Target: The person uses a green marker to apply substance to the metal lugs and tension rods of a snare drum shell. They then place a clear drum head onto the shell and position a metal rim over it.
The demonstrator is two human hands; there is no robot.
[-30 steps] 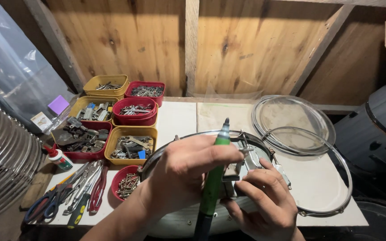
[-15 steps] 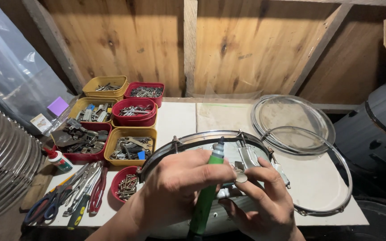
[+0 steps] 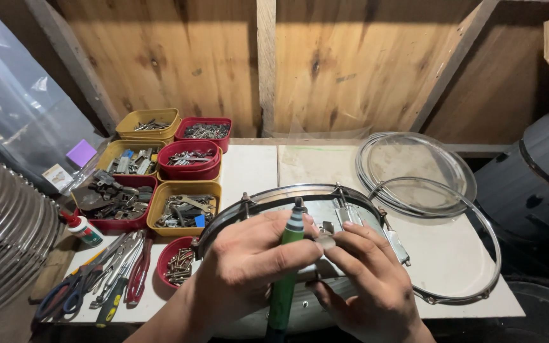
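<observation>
— Since a moment ago the green tool (image 3: 285, 279) has sunk lower between the hands; its dark ribbed tip, which stood above the drum's rim, now sits level with it, and the left hand (image 3: 249, 270) has slid up over the shaft.

— How is the left grip set?

— Clamped on the green tool: thumb across the front, fingers wrapped behind, holding it nearly upright, tip up.

— And the right hand (image 3: 366, 286)?

— Its fingertips are pinched together on a small metal fitting (image 3: 326, 240) on the drum's side, just beside the tool's upper end. I can't tell whether the piece is loose or fixed to the shell.

— Where is the drum?

— The snare drum (image 3: 300, 197) lies at the near edge of the desk (image 3: 249, 168), tilted towards the camera, its chrome hoop and shell partly hidden by both hands.

— What lies around it?

— To the left, red and yellow trays of small hardware (image 3: 182, 209), and in front of them pliers and scissors (image 3: 106, 273) beside a small glue bottle (image 3: 84, 228). To the right, clear drumheads (image 3: 414, 168) overlap a large metal hoop (image 3: 484, 254).
</observation>
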